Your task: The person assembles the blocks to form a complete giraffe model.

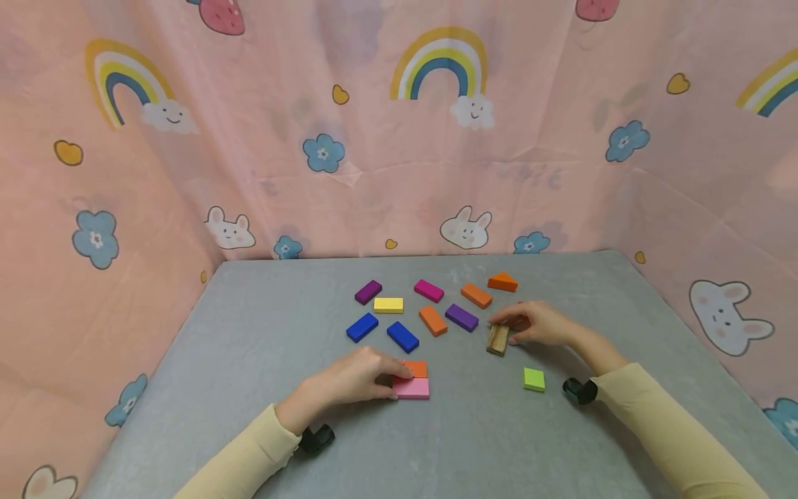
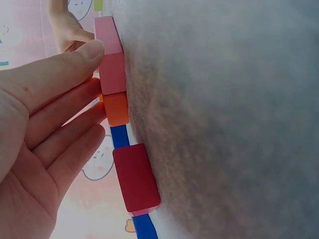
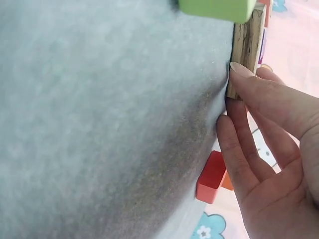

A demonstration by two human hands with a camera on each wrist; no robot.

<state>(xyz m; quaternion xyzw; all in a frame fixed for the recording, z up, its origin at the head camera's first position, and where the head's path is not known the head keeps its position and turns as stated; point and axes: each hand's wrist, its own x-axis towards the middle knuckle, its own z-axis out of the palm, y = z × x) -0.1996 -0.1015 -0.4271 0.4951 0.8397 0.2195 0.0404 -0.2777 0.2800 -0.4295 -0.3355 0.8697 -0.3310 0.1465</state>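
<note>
— Where are the hands?
— The left hand (image 1: pixel 349 380) lies flat, straight fingers touching the pink block (image 1: pixel 411 388) near the front of the grey table (image 1: pixel 249 360). The right hand (image 1: pixel 539 323) pinches the wooden block (image 1: pixel 497 339).
— Room around?
— Bare felt left and front; pink curtain (image 1: pixel 125 173) all round.

Table (image 1: pixel 249 360): grey cloth-like cover, matt, faintly fuzzy and mottled, with fine nap in the wrist views.
Backdrop (image 1: pixel 374 173): thin pink printed fabric, matt, creased and folded.
Pink block (image 1: pixel 411 389), near centre: smooth, matt paint, softly rounded edges.
Orange block (image 1: pixel 416 368), just beyond it: same smooth painted finish.
Wood block (image 1: pixel 497 339), right: bare wood, unpainted, visible grain, slightly rough.
Green block (image 1: pixel 533 379), near right: smooth, matt paint.
Sleeves (image 1: pixel 661 430): pale yellow soft knit cloth, matt.
</note>
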